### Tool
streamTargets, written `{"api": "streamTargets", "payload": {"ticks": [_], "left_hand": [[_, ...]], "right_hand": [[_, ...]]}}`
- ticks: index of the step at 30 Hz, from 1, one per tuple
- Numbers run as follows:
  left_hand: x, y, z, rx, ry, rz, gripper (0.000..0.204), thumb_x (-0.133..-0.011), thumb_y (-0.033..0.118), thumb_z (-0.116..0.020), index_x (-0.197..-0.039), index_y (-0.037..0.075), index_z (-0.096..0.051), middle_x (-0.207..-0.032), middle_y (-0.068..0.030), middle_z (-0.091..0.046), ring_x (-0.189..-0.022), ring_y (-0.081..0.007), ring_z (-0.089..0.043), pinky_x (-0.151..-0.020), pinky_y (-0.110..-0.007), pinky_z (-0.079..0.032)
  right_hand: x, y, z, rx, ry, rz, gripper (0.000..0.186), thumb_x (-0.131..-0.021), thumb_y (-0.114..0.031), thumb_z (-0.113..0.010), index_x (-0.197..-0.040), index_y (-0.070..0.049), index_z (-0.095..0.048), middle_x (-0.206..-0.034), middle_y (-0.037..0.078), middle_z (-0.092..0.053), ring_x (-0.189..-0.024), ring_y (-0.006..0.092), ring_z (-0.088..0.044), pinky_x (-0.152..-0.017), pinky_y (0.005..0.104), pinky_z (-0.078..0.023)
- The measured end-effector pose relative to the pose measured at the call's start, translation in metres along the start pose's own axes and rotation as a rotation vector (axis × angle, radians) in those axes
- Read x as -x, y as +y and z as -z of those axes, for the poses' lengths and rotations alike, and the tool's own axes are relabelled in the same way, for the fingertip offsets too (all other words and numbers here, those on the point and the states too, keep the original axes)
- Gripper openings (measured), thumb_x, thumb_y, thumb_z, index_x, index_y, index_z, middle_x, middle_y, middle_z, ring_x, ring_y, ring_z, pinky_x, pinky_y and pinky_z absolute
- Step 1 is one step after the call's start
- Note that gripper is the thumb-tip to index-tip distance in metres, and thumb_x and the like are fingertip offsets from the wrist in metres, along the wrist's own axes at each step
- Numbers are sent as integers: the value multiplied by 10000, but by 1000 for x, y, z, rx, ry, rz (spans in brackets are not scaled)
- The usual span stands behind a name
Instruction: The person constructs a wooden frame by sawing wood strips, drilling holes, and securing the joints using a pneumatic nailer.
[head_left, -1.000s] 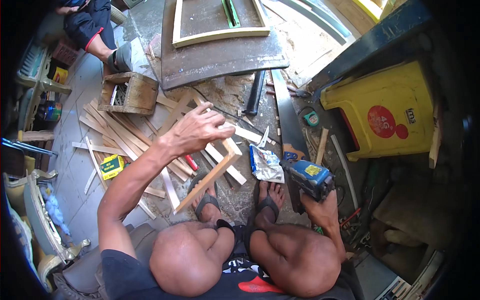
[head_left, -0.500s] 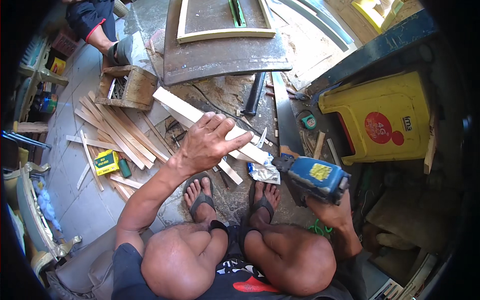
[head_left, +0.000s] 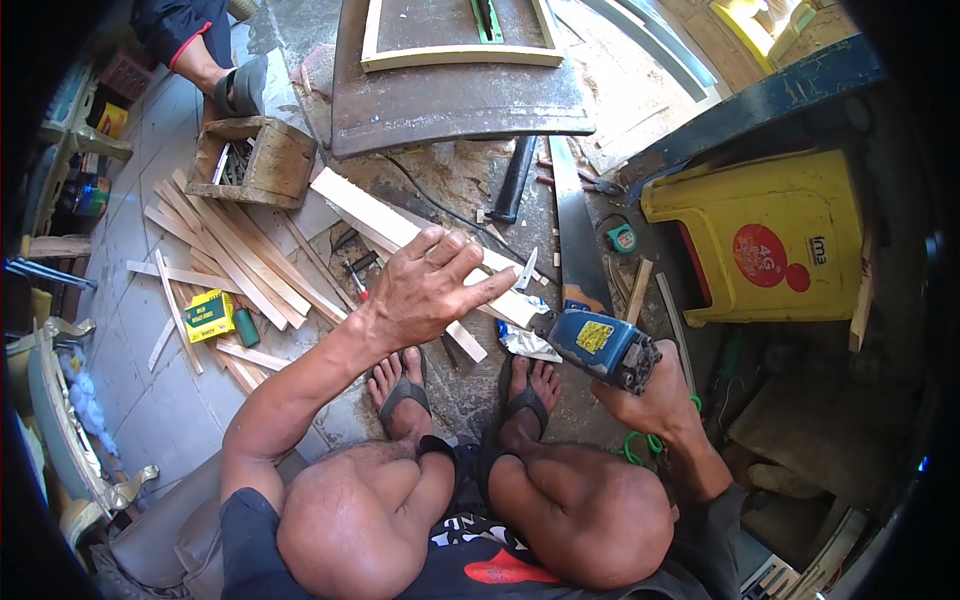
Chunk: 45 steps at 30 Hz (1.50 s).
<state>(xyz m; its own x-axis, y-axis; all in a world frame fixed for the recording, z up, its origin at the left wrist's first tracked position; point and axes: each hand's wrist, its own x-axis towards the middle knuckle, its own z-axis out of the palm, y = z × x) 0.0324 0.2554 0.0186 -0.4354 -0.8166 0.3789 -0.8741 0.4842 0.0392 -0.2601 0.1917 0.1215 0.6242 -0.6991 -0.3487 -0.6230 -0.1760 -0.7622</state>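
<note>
My left hand (head_left: 425, 295) is wrapped over a pale wooden strip (head_left: 365, 208) that slants from upper left to lower right, its index finger stretched along the wood. My right hand (head_left: 645, 400) grips a blue nail gun (head_left: 590, 338) with a yellow label. The nail gun's dark nose is at the near right end of the strip; whether it touches the wood I cannot tell. Beneath the strip another piece of wood (head_left: 466, 342) sticks out by my feet. A crumpled silver packet (head_left: 530, 343) lies on the floor just below the strip's end.
Ahead stands a dark low table (head_left: 460, 115) bearing a wooden frame (head_left: 460, 57). A handsaw (head_left: 575, 215), hammer (head_left: 514, 180) and tape measure (head_left: 621, 237) lie nearby. Thin wood strips (head_left: 235, 250) and a wooden box (head_left: 255, 165) are left; a yellow plastic stool (head_left: 770, 220) is right. Another person's foot (head_left: 235, 90) shows.
The nail gun has turned and shifted slightly left, its nose closer to the strip's end. My right hand has moved up and left with it. My left hand keeps its hold on the strip.
</note>
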Motion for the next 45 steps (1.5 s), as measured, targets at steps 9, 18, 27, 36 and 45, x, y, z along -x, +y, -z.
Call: {"api": "streamTargets", "payload": {"ticks": [9,18,27,36,45], "left_hand": [[-3,-3,-1,-11,40,-2,455,-923,221,-535,-1356,283,-663,-1001,-30,-553,-954,-206,-559,-901,-373,-455],[-7,5,-3,16,15,16,453,-909,215,-563,-1346,270,-668,-1001,-30,-568,-960,-202,-576,-942,-384,-462],[14,-6,7,2,20,32,439,-904,200,-559,-1311,292,-695,-997,-31,-560,-962,-208,-563,-914,-381,-448],[-44,-1,6,287,-136,45,533,-821,431,-753,-1198,61,-684,-1059,-147,-610,-1045,-345,-577,-1034,-501,-410],[-72,-52,-53,182,-409,55,528,-904,386,-698,-1355,124,-612,-1147,-180,-647,-1007,-353,-610,-873,-491,-455]], "right_hand": [[-6,-5,4,4,-28,8,248,-737,-91,-759,-959,15,-736,-772,152,-732,-669,224,-725,-665,345,-557],[-5,-4,7,21,-45,-25,286,-806,-126,-774,-1081,-53,-749,-834,149,-749,-761,258,-748,-701,354,-571],[-4,17,-15,-108,42,-23,298,-790,-92,-762,-1068,12,-733,-867,132,-762,-817,138,-725,-735,306,-554],[36,226,-47,276,457,-321,473,-770,-113,-639,-1233,-17,-633,-1117,294,-677,-1066,474,-642,-943,529,-512],[247,191,-111,95,1147,-849,610,-834,-200,-682,-1417,-73,-554,-1352,293,-555,-1227,436,-575,-1036,493,-471]]}}
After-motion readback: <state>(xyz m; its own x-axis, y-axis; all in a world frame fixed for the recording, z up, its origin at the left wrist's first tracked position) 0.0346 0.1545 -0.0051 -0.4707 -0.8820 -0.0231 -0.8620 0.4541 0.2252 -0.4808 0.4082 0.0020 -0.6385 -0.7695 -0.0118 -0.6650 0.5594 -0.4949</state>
